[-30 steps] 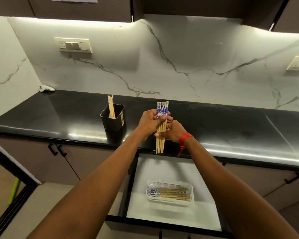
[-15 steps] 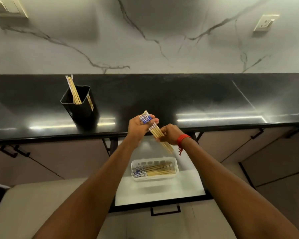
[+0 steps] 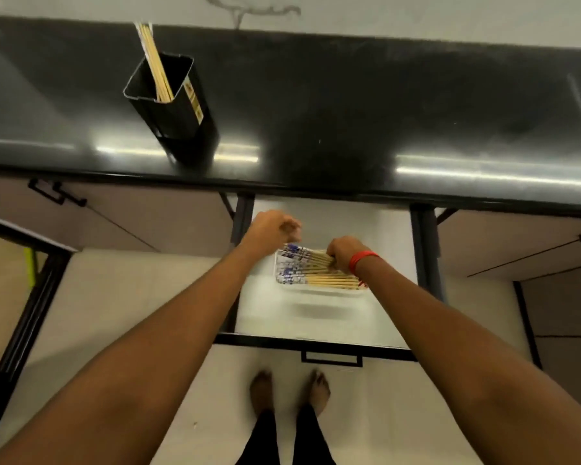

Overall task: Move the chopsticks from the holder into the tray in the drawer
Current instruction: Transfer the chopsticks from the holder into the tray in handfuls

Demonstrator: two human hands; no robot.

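In the open drawer (image 3: 329, 327) lies a white tray (image 3: 319, 289) with several blue-topped wooden chopsticks in it. My right hand (image 3: 344, 253), a red band at its wrist, grips a bundle of chopsticks (image 3: 307, 258) by the plain ends, low over the tray with the blue tops pointing left. My left hand (image 3: 272, 229) hovers just above those blue tops, fingers loosely curled, holding nothing that I can see. On the black counter stands the black holder (image 3: 176, 115) with a few chopsticks (image 3: 155, 62) leaning in it.
The black countertop (image 3: 383, 105) overhangs the back of the drawer. Cabinet doors with black handles (image 3: 52, 193) flank the drawer on both sides. The drawer front carries a handle (image 3: 331, 359). My bare feet (image 3: 289, 394) stand on the pale floor right before it.
Both hands came down from counter height to the drawer. The bundle went from upright to lying flat over the tray. My left hand has come off the bundle, and my gaze tilted downward.
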